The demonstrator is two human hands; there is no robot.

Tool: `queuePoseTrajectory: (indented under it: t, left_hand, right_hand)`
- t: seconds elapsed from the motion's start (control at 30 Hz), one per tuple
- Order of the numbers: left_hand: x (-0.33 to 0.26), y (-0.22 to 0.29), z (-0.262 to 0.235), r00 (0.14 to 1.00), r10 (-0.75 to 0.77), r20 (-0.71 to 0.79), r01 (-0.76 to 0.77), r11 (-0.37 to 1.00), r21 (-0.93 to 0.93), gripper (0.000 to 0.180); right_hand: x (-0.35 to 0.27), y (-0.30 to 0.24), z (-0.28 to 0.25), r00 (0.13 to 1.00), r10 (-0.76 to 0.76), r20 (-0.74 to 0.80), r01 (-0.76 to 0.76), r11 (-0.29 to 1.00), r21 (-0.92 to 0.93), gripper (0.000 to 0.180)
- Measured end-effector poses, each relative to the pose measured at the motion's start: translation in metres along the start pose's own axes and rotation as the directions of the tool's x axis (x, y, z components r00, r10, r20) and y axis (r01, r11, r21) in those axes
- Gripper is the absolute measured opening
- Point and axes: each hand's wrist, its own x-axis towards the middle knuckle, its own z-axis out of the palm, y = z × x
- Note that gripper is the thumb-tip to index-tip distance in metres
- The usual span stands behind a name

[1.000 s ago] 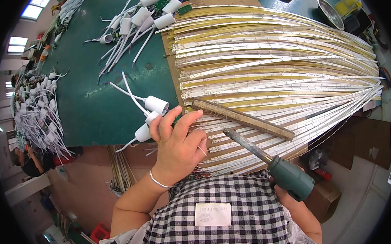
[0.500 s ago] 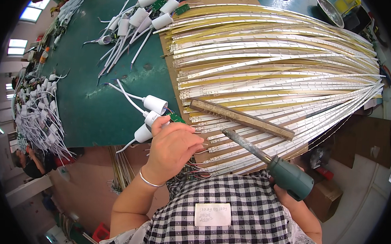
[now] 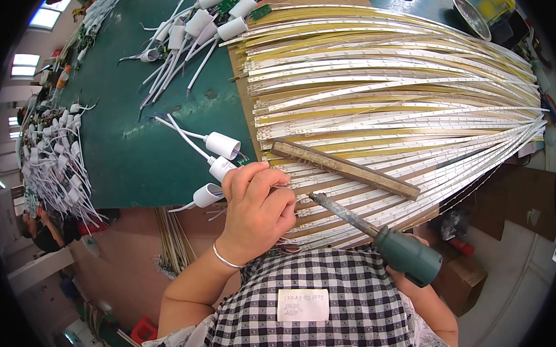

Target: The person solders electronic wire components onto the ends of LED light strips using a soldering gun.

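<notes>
Looks, by judgement, to be at the joining step, working with the soldering iron (image 3: 408, 256) at the near left ends of the light strips (image 3: 357, 71); grasps the iron by its green handle in the right hand (image 3: 400, 280), partly hidden behind it, with the metal tip pointing leftward, just beside the left hand (image 3: 254, 213); cannot tell from this angle whether touching a strip or only above one; holds the left hand curled over the strip ends, with bent fingers, against or very near the middle white cap (image 3: 220, 168); cannot tell whether pinching a thin lead there or holding nothing, with the fingertips largely turned from view; to find the strips, look right of the left hand, fanned over a brown board (image 3: 247, 107) on the green table (image 3: 111, 160) and drawn together at the far right, beneath a slanting brown bar (image 3: 345, 170); beside the hand, see also a small green circuit board (image 3: 244, 161) near the upper white cap (image 3: 222, 145), and a lower white cap (image 3: 207, 195) just left; calls next, apparently, for a lead held steady on its strip end, a precise touch of the tip, and bare fingers clear of likely hot metal.
</notes>
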Motion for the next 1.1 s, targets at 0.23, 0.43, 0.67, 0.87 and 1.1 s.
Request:
queuePoseTrajectory:
  t: [0.23,0.43,0.67,0.87,1.1]
  left_hand:
    - [0.000,0.000,0.000,1.000,-0.008,0.020,0.008,1.000,-0.002,0.021]
    - [0.001,0.000,0.001,1.000,-0.009,0.028,0.009,1.000,0.000,0.021]
    - [0.001,0.000,0.001,0.999,-0.018,0.038,0.017,1.000,0.013,0.021]
    - [0.001,0.001,0.000,0.999,-0.020,0.042,0.020,1.000,0.011,0.020]
    - [0.001,0.001,0.001,0.999,-0.024,0.047,0.023,1.000,0.017,0.020]
  right_hand:
    - [-0.008,0.007,-0.002,0.994,-0.016,0.112,0.029,0.994,-0.109,0.036]
    - [0.000,0.004,-0.002,0.990,-0.037,0.138,0.048,0.996,-0.076,0.034]
    - [0.011,-0.004,-0.004,0.995,-0.058,0.084,0.064,0.996,-0.069,0.026]
    - [0.004,0.001,-0.002,1.000,-0.009,-0.017,0.009,0.999,0.039,0.024]
    - [-0.013,0.006,-0.003,0.969,0.230,0.090,-0.238,0.967,0.090,0.035]
